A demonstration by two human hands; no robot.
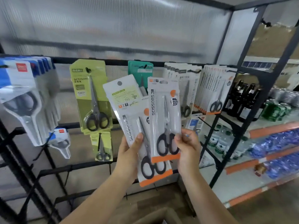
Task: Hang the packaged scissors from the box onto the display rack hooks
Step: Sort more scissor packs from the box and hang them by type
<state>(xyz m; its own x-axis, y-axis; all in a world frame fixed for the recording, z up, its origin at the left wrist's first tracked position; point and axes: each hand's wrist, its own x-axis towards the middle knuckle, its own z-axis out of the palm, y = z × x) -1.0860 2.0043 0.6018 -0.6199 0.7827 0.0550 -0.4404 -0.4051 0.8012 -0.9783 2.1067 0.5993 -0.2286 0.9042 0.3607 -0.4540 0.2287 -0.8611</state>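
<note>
White scissor packs (163, 117), L hand (127, 152), R hand (188, 149)

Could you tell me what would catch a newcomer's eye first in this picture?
Two white scissors packs held up mid-frame: the left hand grips the tilted pack, the right hand pinches the upright pack. Behind them the rack carries a green scissors pack and blue-topped packs at far left.

We see an evenly lit, fairly bright scene; soft daylight glows through the translucent panel (113, 26) behind the rack (229, 88). Glare streaks the plastic packs (165, 113). Shadows are faint. Straight bars bow toward the edges, and the far shelves (267, 135) at right look soft and smeared.
</note>
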